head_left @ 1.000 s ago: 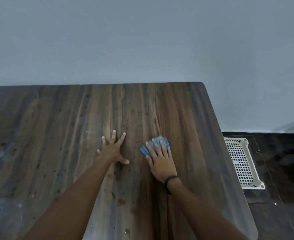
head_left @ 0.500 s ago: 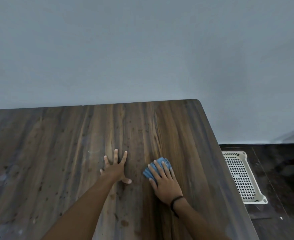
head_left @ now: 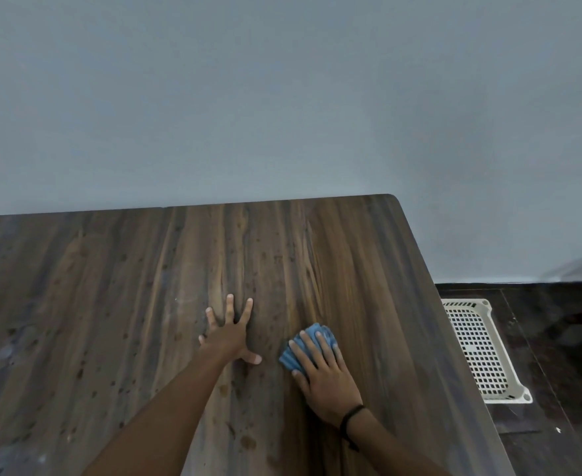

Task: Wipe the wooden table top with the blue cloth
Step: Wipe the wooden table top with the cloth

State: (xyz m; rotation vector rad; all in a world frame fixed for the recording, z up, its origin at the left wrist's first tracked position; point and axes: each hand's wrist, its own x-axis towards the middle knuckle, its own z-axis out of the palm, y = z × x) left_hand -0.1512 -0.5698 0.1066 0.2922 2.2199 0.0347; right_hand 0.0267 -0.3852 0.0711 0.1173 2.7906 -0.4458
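On the right part of the wooden table top (head_left: 111, 304), the right hand (head_left: 324, 376) lies flat on the blue cloth (head_left: 317, 330). Its fingers are straight and spread a little, and they press the cloth down on the wood. The cloth is bunched up under the fingers. Bits of blue peek out past the fingertips on the far side and by the thumb on the left side. A thin black band (head_left: 349, 415) goes round the wrist of this hand.

Just to the left of the cloth, the left hand (head_left: 229, 334) rests flat on the bare wood. Its fingers are straight and spread wide, and its thumb points right, toward the cloth. This hand holds nothing. The thumb tip is near the cloth but does not touch it.

Both arms reach in from the near edge. The table is dark brown with long stripes that run from near to far, and it has many small dark spots. A plain grey wall (head_left: 282, 97) stands behind its far edge. Its far right corner is round.

To the right of the table, down on the dark floor (head_left: 564, 355), lies a white plastic basket (head_left: 481, 352) with lots of little holes. It is well apart from the hands.
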